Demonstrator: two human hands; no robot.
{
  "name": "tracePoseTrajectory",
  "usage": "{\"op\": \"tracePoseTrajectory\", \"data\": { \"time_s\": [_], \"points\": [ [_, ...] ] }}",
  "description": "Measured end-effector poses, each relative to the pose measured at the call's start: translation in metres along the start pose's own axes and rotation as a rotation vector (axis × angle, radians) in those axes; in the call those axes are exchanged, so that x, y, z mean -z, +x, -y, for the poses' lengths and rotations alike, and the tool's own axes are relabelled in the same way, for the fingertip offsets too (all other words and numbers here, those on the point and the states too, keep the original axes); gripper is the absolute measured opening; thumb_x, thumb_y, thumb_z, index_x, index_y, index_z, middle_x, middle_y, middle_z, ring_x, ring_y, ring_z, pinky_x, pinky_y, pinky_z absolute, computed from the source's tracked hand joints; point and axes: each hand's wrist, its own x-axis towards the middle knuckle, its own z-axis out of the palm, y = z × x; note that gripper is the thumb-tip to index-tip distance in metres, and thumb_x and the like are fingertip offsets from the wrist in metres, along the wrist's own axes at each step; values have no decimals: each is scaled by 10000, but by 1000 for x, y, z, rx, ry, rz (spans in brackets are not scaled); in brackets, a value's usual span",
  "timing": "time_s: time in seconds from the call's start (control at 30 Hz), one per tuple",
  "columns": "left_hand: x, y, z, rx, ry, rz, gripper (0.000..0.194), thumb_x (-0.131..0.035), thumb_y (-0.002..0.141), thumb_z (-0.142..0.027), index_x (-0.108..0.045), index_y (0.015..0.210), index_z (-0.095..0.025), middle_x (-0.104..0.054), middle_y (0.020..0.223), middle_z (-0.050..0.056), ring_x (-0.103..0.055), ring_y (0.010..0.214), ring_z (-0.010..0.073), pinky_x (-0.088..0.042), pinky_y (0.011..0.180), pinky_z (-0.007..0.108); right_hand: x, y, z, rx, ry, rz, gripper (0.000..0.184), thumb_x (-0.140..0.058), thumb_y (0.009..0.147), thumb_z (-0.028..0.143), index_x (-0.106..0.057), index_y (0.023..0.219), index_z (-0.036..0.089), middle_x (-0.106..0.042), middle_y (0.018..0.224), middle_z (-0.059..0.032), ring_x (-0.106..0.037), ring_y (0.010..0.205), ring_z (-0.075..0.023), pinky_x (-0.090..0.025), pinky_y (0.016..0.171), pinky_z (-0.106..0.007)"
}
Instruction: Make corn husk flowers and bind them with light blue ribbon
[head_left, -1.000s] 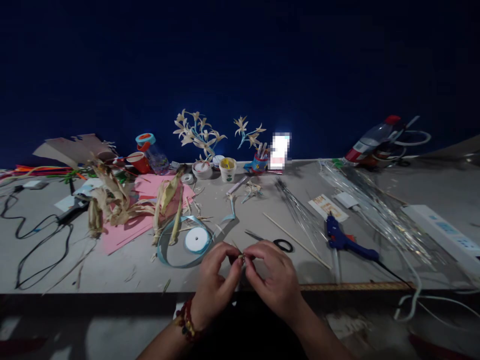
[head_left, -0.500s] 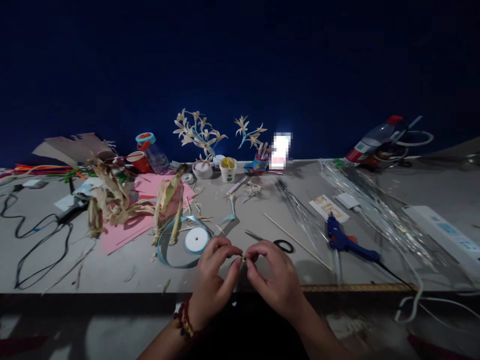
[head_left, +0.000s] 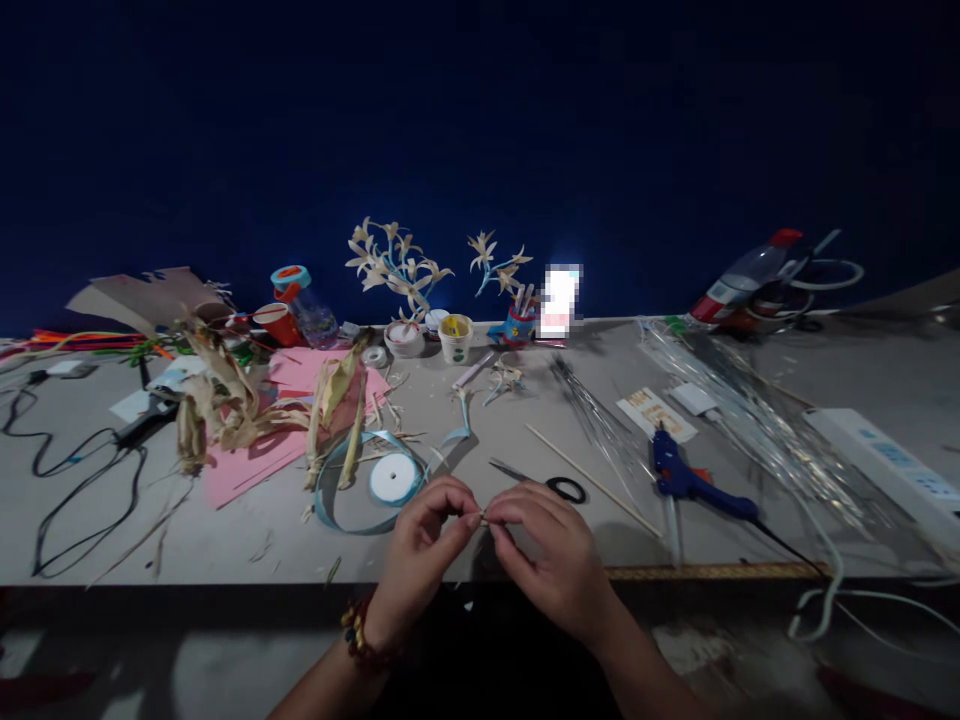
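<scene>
Near the table's front edge, my left hand (head_left: pixel 433 535) and my right hand (head_left: pixel 551 540) meet fingertip to fingertip. Both pinch a tiny pale piece (head_left: pixel 484 515) between them; most of it is hidden and its kind cannot be made out. Just behind my right hand lie scissors (head_left: pixel 566 489), partly covered by it. A roll of light blue ribbon (head_left: pixel 394 478) rests to the left, its loose ribbon (head_left: pixel 330 510) looped around it. Dried corn husks (head_left: pixel 232 405) spread over pink paper (head_left: pixel 247 470) further left.
At right lie a blue glue gun (head_left: pixel 701 485), a thin stick (head_left: pixel 592 480), wires (head_left: pixel 600 410), clear plastic wrapping (head_left: pixel 757 420) and a power strip (head_left: pixel 885 460). Behind stand husk flowers (head_left: pixel 397 265), small pots (head_left: pixel 455 340), a lit phone (head_left: pixel 559 300) and a tilted bottle (head_left: pixel 742 280).
My fingertips have drawn closer together around the small piece. My left fingers have curled in more, and my left wrist has turned slightly. The things on the table have stayed put.
</scene>
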Motion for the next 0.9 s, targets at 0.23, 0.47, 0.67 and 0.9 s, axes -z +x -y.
{"op": "tracePoseTrajectory", "data": {
  "time_s": [0.23,0.47,0.67,0.9],
  "points": [
    [-3,-3,7,145,-245,-43,127,-726,854,-251,-668,777,-169,-601,845,20,-550,858,153,-437,813,246,7,-2,-5,122,-108,89,200,-568,908,66,-624,1048,198,-769,956,-61,-694,846,-215,-559,793,-368],
    [-2,-4,-2,84,-134,-19,128,-716,868,-265,-686,788,-170,-618,845,26,-569,852,158,-449,809,255,8,1,0,104,-214,111,132,-574,896,95,-624,962,198,-761,864,-36,-684,765,-206,-522,733,-340],
    [-4,-2,-3,52,-84,29,103,-727,858,-268,-685,883,-177,-611,907,32,-579,907,168,-464,842,266,5,3,-1,69,-269,49,111,-585,836,104,-587,839,215,-717,749,-3,-652,702,-194,-470,696,-326],
    [-6,-6,2,20,-20,99,170,-664,908,-222,-669,1077,-212,-671,1030,53,-624,972,175,-493,871,273,8,5,-1,-51,-137,61,105,-566,805,120,-573,765,217,-581,628,25,-551,607,-154,-417,610,-284]
  ]
}}
